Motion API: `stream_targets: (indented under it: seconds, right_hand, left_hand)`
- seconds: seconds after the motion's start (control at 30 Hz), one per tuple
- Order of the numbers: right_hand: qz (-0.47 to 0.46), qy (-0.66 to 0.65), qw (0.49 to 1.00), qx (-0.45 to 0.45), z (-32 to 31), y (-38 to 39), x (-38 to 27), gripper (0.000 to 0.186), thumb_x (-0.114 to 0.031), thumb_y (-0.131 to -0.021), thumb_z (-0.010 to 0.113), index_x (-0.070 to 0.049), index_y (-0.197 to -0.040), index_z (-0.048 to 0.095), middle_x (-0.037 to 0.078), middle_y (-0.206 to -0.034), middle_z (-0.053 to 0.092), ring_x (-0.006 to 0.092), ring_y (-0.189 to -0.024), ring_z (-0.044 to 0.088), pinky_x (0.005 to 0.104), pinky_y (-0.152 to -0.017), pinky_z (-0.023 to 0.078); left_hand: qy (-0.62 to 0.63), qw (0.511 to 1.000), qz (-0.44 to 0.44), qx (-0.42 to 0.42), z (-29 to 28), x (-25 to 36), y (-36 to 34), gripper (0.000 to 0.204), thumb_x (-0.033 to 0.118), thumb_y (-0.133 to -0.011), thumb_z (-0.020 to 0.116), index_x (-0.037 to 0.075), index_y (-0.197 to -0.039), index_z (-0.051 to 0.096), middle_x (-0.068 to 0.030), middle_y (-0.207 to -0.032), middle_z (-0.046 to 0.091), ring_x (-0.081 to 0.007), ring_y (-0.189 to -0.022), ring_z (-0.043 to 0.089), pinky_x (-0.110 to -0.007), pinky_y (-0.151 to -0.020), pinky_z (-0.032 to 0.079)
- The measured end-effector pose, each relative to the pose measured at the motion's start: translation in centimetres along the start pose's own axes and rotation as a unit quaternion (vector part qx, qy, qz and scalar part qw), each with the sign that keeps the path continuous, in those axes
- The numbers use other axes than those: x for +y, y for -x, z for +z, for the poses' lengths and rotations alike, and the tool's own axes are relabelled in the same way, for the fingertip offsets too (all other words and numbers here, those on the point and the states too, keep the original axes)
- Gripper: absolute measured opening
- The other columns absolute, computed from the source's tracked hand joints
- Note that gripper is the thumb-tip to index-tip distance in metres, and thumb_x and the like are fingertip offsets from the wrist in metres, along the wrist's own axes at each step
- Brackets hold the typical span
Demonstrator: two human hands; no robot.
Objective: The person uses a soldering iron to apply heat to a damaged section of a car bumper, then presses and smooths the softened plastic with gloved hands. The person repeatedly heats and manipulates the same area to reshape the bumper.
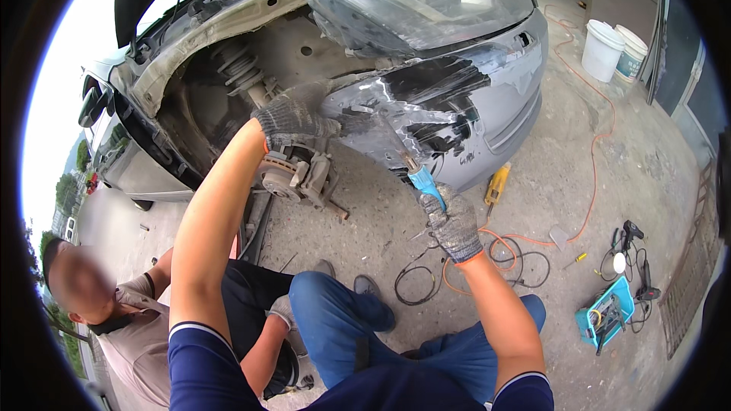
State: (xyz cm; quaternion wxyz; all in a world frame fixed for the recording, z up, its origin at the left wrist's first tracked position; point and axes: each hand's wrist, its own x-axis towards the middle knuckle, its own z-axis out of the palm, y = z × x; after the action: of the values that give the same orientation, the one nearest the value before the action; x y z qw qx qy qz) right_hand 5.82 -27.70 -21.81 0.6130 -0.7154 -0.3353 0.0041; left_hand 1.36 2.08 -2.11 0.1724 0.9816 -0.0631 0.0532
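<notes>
Bumper (493, 95) sits at the car's front corner, just below the headlight (426, 4), straight ahead of you. Your right grip (454, 224) is closed round the blue handle of an iron (426, 183), its metal end pointing up at the damaged corner; whether the tip touches the plastic, you cannot tell from this angle. Your left grip (293, 116) is at the wheel-side edge of the same corner, fingers bent against it; how firmly it holds, if at all, cannot be made out.

Judging by the surface, you are partway through. Pale, jagged seams (411, 103) run across the corner and look at least partly worked, and the grey around the black patches (434, 80) appears rubbed back. What seems left is the rough lower end of the seams, close to the iron, and the surface itself: the black patches are bare and streaky, the edges ragged, with no even finish over them.

Beside the bumper the wheel is off, leaving the brake disc (280, 177) exposed. A co-worker (141, 342) is low down at your left. On the floor to your right lie a yellow tool (497, 184) and a blue tray (626, 298) of tools.
</notes>
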Motion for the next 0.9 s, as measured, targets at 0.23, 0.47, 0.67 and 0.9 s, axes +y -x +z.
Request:
stream_targets:
  seconds: [0.23, 0.47, 0.67, 0.9]
  right_hand:
    - [0.042, 0.015, 0.999, -0.014, 0.2, -0.3, 0.5, 0.03, -0.032, -0.092, 0.061, -0.007, -0.107, 0.065, 0.018, -0.09, 0.066, 0.0359, -0.083, 0.064, 0.0396, -0.074, 0.051]
    - [-0.01, 0.038, 0.999, -0.005, 0.6, -0.6, -0.8, 0.03, -0.033, -0.091, 0.062, -0.006, -0.106, 0.064, 0.016, -0.086, 0.065, 0.031, -0.078, 0.063, 0.0386, -0.071, 0.05]
    - [0.01, 0.044, 0.999, -0.014, 0.5, -1.0, 0.2, 0.027, -0.031, -0.092, 0.062, -0.005, -0.099, 0.064, 0.012, -0.079, 0.063, 0.0247, -0.072, 0.061, 0.0359, -0.068, 0.048]
    - [-0.004, 0.043, 0.999, 0.003, 0.4, -1.2, 0.9, 0.029, -0.033, -0.091, 0.062, -0.006, -0.101, 0.064, 0.014, -0.08, 0.065, 0.0297, -0.072, 0.063, 0.0389, -0.067, 0.049]
  left_hand:
    - [-0.009, 1.0, 0.01, -0.003, -0.2, 0.9, -0.3, 0.071, 0.019, -0.069, 0.08, 0.0, -0.131, 0.05, -0.0194, -0.101, 0.065, -0.0286, -0.094, 0.063, -0.038, -0.081, 0.049]
    - [-0.022, 1.0, 0.004, 0.01, -0.8, 1.9, 0.7, 0.067, 0.024, -0.07, 0.078, 0.0, -0.127, 0.053, -0.0217, -0.103, 0.064, -0.0346, -0.096, 0.062, -0.04, -0.084, 0.048]
    - [-0.011, 1.0, -0.024, 0.006, -0.6, 1.6, 0.7, 0.065, 0.019, -0.068, 0.079, -0.001, -0.124, 0.054, -0.0213, -0.105, 0.065, -0.0326, -0.097, 0.063, -0.04, -0.084, 0.049]
    - [-0.013, 0.999, -0.027, -0.011, -1.0, 3.7, 0.6, 0.07, 0.014, -0.071, 0.076, 0.002, -0.134, 0.047, -0.0195, -0.102, 0.066, -0.0303, -0.094, 0.064, -0.039, -0.084, 0.05]
